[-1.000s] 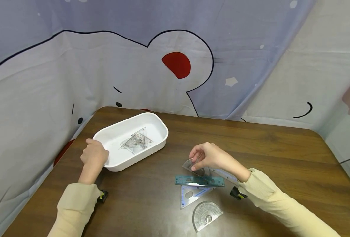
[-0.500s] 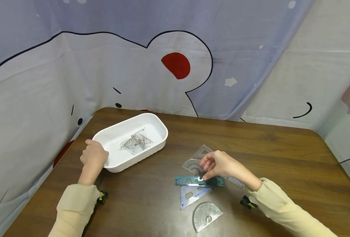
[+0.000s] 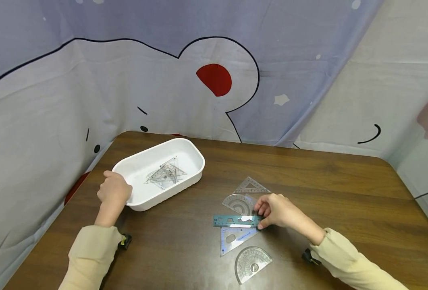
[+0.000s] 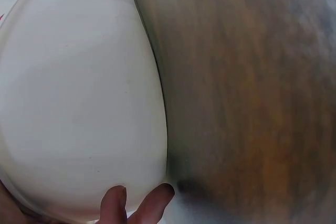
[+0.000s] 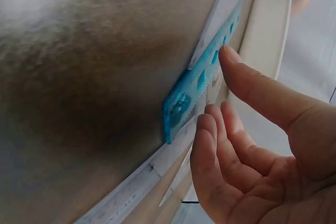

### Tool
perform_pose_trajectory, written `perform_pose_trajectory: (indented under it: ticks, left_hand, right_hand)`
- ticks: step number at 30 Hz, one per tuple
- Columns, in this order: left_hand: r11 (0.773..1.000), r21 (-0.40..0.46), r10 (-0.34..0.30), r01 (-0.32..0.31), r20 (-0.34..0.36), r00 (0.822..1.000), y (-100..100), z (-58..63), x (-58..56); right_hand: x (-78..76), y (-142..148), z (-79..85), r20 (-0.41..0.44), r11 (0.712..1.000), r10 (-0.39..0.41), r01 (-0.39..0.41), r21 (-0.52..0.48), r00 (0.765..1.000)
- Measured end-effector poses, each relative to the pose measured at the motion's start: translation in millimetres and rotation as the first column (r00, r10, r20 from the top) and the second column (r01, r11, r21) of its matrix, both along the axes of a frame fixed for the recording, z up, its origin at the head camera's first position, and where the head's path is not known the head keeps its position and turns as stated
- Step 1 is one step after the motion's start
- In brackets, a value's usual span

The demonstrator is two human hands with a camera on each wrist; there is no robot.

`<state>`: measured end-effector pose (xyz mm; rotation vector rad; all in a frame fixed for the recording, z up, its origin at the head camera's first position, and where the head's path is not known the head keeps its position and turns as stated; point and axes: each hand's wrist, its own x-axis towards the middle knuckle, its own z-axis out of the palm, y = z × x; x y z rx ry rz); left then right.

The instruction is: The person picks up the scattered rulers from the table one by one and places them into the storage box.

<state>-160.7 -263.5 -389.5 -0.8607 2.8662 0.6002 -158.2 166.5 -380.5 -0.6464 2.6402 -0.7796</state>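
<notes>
My left hand (image 3: 114,189) grips the left end of a white plastic tray (image 3: 170,194); two fingertips (image 4: 152,203) show against its wall in the left wrist view. Clear set squares and other transparent pieces (image 3: 167,174) lie inside it. My right hand (image 3: 281,210) hovers at the right end of a teal ruler (image 3: 224,220). Its thumb is close to the ruler (image 5: 193,88), with a gap between thumb and fingers; whether it touches is unclear. The ruler overlaps a blue-marked set square (image 3: 226,245) and a grey protractor (image 3: 232,202).
A clear protractor (image 3: 248,270) lies toward the front edge, and a grey set square (image 3: 243,189) behind the pile. A clear blue-marked strip (image 5: 134,179) runs beneath the ruler, partly hidden. A patterned curtain (image 3: 156,92) hangs behind the brown wooden table (image 3: 163,249).
My right hand has moved right, from above the grey protractor, along the teal ruler to its right end. The grey set square behind it has come into view. My left hand stays on the tray.
</notes>
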Motion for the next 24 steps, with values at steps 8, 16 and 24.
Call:
perform_pose_trajectory:
  ticks: [8, 16, 24]
  left_hand:
    - [1.000, -0.002, 0.008, -0.008, 0.009, 1.000, 0.9, 0.3, 0.2]
    - [1.000, 0.002, 0.010, -0.010, 0.004, 1.000, 0.9, 0.2, 1.0]
    - [1.000, 0.005, 0.011, -0.011, 0.008, 1.000, 0.3, -1.3, 0.5]
  right_hand:
    - [3.1, 4.8, -3.4, -0.034, 0.999, -0.021, 0.022, 0.039, 0.999]
    - [3.0, 6.2, -8.0, -0.051, 0.998, -0.017, 0.020, 0.060, 0.999]
    - [0.5, 5.8, -8.4, -0.065, 0.997, 0.017, -0.012, 0.073, 0.998]
